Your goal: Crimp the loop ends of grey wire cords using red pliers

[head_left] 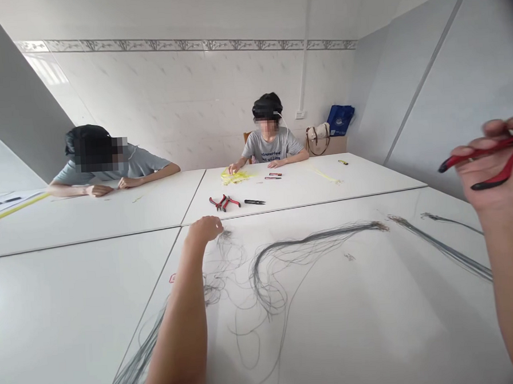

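Note:
My left hand [205, 229] is closed at the far end of a tangled bunch of thin grey wires [213, 274], whose frayed tips stick out just past my fingers. My right hand [485, 165] is raised at the right edge of the view, gripping red-handled pliers [480, 157] whose jaws are hidden by my fingers. More grey wire bundles lie loose on the white table [354, 336], one curving across the middle [310, 241] and one near my right forearm [444, 248].
Across the table, a seated person [271, 139] has their hands at yellow wires [236, 176]. Another person [109, 165] leans on the table at the left. Red-handled pliers [225, 202] and black-handled cutters [254, 202] lie on the table. Bags [328, 131] stand by the wall.

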Demonstrator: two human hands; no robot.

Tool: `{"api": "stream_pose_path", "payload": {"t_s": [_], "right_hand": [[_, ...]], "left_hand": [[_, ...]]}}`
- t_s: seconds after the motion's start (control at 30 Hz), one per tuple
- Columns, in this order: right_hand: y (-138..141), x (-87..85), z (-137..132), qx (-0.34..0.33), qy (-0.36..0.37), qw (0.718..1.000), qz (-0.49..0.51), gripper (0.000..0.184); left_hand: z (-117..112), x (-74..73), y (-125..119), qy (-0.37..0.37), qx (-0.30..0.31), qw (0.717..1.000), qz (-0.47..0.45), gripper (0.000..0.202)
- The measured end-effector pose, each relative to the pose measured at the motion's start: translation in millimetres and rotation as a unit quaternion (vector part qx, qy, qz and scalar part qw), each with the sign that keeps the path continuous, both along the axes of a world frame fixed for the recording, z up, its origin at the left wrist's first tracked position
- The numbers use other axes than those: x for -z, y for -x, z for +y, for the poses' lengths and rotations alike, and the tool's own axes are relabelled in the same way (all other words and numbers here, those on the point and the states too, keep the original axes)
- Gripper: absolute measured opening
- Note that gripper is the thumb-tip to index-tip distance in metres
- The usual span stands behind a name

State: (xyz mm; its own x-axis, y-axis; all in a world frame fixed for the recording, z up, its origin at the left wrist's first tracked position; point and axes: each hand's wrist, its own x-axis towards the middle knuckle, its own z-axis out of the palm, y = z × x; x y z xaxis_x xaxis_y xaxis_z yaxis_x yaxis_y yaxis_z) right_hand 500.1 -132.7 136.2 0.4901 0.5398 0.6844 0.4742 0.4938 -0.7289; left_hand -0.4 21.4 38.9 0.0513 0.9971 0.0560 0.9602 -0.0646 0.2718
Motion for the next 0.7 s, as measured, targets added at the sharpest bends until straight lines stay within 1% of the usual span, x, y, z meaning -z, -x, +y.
{"api": "stream_pose_path", "payload": {"t_s": [0.03,0.07,0.1,0.17,0.2,0.23,0.27,0.3,0.33,0.37,0.4,0.43,0.47,0.5,0.53,0.57,0.6,0.63,0.67,0.7], "right_hand": [[20,-3.5,0,-0.070,-0.036,0.989,0.123,0.017],[41,-5.5,-1,-0.123,-0.038,0.975,0.182,0.019],[64,-6.2,0,-0.186,0.002,0.965,0.182,0.021],[106,-5.3,0,-0.287,0.050,0.947,0.134,0.025],[124,-4.7,1,-0.324,0.067,0.938,0.106,0.027],[138,-4.3,1,-0.355,0.080,0.928,0.076,0.026],[150,-4.4,2,-0.376,0.083,0.922,0.049,0.026],[157,-4.7,4,-0.385,0.080,0.919,0.027,0.027],[161,-4.9,5,-0.384,0.071,0.920,0.011,0.027],[162,-4.6,8,-0.373,0.058,0.926,0.003,0.028],[161,-3.4,10,-0.353,0.042,0.935,0.002,0.029],[158,-0.8,13,-0.329,0.027,0.944,0.006,0.030],[153,3.3,17,-0.304,0.016,0.953,0.012,0.031],[148,8.8,20,-0.280,0.010,0.960,0.019,0.031],[142,15.5,23,-0.259,0.010,0.966,0.022,0.032],[138,23.0,27,-0.242,0.018,0.970,0.022,0.032],[134,30.6,30,-0.229,0.031,0.973,0.016,0.033],[131,37.8,32,-0.221,0.047,0.974,0.007,0.033],[130,44.0,33,-0.219,0.067,0.973,-0.006,0.034],[130,48.9,34,-0.222,0.088,0.971,-0.023,0.034]], "left_hand": [[-3,-2.6,-7,-0.006,0.018,1.000,-0.004,0.010],[-7,-6.0,-17,-0.014,0.039,0.999,-0.010,0.016],[-13,-9.9,-29,-0.025,0.066,0.997,-0.020,0.024],[-33,-18.3,-62,-0.038,0.147,0.987,-0.053,0.040],[-46,-22.6,-80,-0.036,0.215,0.972,-0.084,0.049],[-61,-27.0,-98,-0.009,0.322,0.930,-0.176,0.059],[-77,-31.6,-115,0.030,0.414,0.875,-0.248,0.065],[-93,-36.5,-129,0.065,0.477,0.826,-0.293,0.067],[-107,-41.9,-139,0.103,0.519,0.789,-0.313,0.062],[-119,-47.7,-144,0.146,0.557,0.753,-0.318,0.052],[-128,-53.9,-145,0.198,0.590,0.718,-0.312,0.041],[-135,-60.3,-140,0.248,0.608,0.686,-0.313,0.039],[-139,-66.8,-132,0.275,0.611,0.665,-0.329,0.041],[-140,-73.2,-120,0.273,0.599,0.657,-0.367,0.043],[-140,-79.4,-107,0.249,0.577,0.658,-0.415,0.043],[-139,-85.6,-94,0.200,0.551,0.658,-0.473,0.042],[-139,-91.7,-81,0.135,0.517,0.650,-0.540,0.042],[-138,-97.6,-70,0.063,0.469,0.646,-0.598,0.038],[-137,-103.3,-61,-0.010,0.416,0.636,-0.650,0.031],[-137,-108.4,-54,-0.086,0.356,0.619,-0.695,0.027]]}}
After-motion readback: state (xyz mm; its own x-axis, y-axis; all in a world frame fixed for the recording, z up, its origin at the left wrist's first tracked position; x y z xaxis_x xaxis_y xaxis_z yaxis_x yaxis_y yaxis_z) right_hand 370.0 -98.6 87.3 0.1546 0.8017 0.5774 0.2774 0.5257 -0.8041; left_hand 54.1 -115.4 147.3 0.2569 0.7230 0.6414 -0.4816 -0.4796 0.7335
